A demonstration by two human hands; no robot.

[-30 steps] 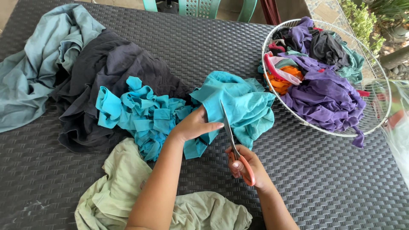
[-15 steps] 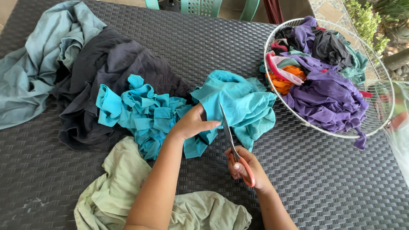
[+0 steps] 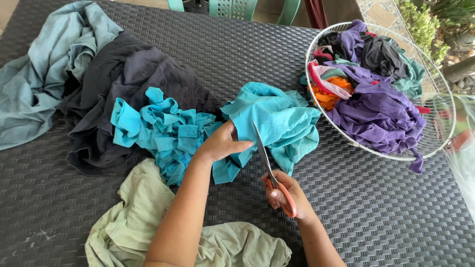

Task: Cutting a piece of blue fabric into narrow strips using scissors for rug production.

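1. 2 hands work mid-table: left hand point(image 3: 223, 144) pinches teal cloth point(image 3: 275, 118); right hand point(image 3: 287, 195) grips orange-handled scissors point(image 3: 269, 168), blades in the cloth.
2. Cut teal strips point(image 3: 161, 129), dark garment point(image 3: 128, 79), pale green garment point(image 3: 133, 217) crowd left; wire basket point(image 3: 448, 116) right.

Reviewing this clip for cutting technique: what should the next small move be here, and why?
Probably close the scissors and advance along the cut: the right hand has the blades laid into the teal cloth, while the left hand pinches its edge taut beside them.
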